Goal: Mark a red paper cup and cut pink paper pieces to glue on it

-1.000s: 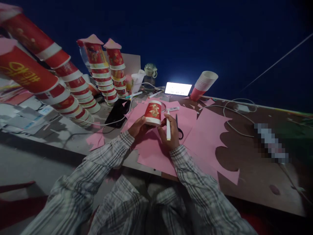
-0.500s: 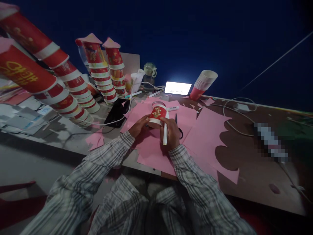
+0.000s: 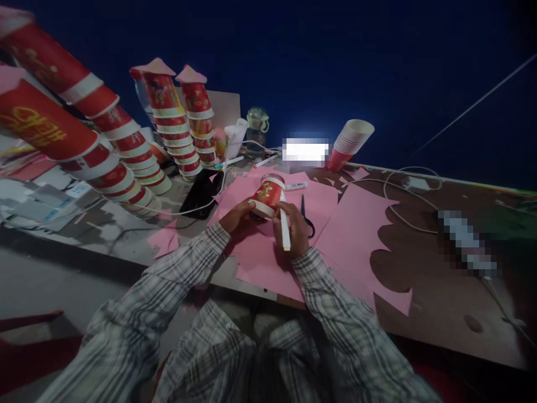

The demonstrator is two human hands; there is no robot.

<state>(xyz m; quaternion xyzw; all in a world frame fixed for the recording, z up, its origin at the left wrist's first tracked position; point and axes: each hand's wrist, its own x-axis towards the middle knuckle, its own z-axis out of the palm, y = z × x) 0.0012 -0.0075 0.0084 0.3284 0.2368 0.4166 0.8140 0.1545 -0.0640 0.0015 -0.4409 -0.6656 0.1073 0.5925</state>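
Left hand [image 3: 238, 217]: grip pinching tilted cup [image 3: 268, 195] at lower edge. Right hand [image 3: 297, 226]: grip pinching marker [image 3: 286, 228], far end at cup's right side.

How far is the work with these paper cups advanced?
The cup towers with pink paper tops look done. In hand: the left hand holds a red paper cup, the right hand a white marker. Probably left to do: the nested cups behind the pink sheets.

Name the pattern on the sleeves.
The sleeves are plaid, with dark lines on pale grey; it shows best in the head view.
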